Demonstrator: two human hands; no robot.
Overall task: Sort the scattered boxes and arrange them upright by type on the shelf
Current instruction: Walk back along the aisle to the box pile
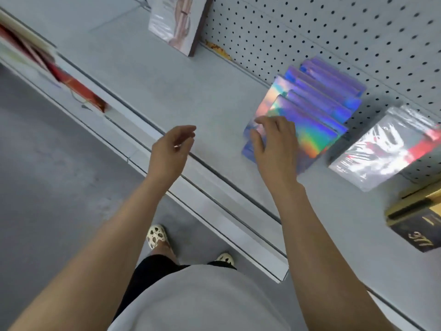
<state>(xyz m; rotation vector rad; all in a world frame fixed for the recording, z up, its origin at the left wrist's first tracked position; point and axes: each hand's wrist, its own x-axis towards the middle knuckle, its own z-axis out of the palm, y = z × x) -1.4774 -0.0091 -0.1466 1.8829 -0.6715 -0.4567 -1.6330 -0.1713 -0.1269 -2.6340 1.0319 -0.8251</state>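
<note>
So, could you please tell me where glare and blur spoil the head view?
In the head view, glare whitens the plastic-wrapped box and throws rainbow sheen over the holographic boxes; motion blur smears the red items on the lower shelf at left and softens both hands, left hand and right hand; wide-angle distortion tilts the pegboard.

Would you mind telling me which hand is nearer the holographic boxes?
Right. The right hand is at the front of the holographic boxes; the left hand hovers apart, over the shelf edge.
</note>
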